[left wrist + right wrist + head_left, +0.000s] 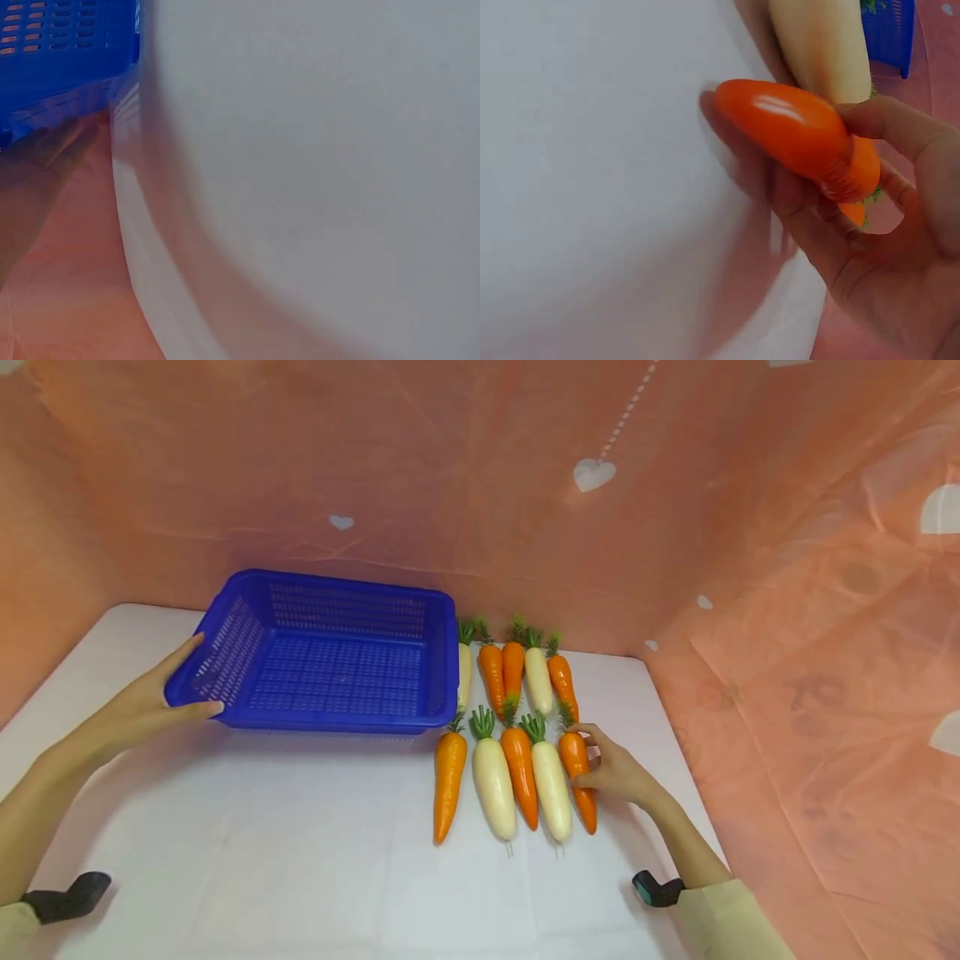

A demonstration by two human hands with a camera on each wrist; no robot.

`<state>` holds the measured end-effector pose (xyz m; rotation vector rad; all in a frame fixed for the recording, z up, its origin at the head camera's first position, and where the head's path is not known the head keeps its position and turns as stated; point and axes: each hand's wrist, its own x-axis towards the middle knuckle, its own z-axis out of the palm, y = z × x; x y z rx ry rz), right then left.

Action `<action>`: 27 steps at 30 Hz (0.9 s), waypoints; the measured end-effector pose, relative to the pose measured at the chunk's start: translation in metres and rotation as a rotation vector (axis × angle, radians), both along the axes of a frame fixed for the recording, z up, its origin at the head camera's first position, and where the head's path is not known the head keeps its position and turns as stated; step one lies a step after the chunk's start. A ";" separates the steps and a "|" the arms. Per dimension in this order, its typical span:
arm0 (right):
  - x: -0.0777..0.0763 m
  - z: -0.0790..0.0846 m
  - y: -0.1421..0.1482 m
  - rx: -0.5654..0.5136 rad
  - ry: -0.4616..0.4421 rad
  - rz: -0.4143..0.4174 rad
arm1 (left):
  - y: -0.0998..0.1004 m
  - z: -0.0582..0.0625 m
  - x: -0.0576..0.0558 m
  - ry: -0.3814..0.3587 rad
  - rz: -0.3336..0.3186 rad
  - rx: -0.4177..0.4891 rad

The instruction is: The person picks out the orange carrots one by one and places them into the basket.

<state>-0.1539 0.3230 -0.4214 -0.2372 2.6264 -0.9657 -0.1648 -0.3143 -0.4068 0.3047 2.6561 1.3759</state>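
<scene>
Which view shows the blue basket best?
Head: nearly all of the blue basket shows, slotted floor included, with the left hand gripping its left end. Left wrist: only a cropped part at upper left. Right wrist: just a small piece at upper right, beside a white radish.

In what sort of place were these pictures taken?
Probably a staged work corner: a white table, orange sheeting with white hearts behind and beside it, and carrots and white radishes laid in two rows.
</scene>
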 end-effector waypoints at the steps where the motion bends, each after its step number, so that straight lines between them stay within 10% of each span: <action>1: 0.000 0.003 0.000 -0.016 -0.017 -0.013 | 0.001 0.000 -0.001 -0.010 0.002 0.010; 15: -0.035 0.052 -0.034 -0.290 0.011 -0.016 | -0.001 0.001 0.004 -0.075 0.023 0.076; 27: -0.076 0.080 -0.085 -0.313 0.052 0.047 | 0.005 -0.002 -0.002 -0.068 0.000 0.114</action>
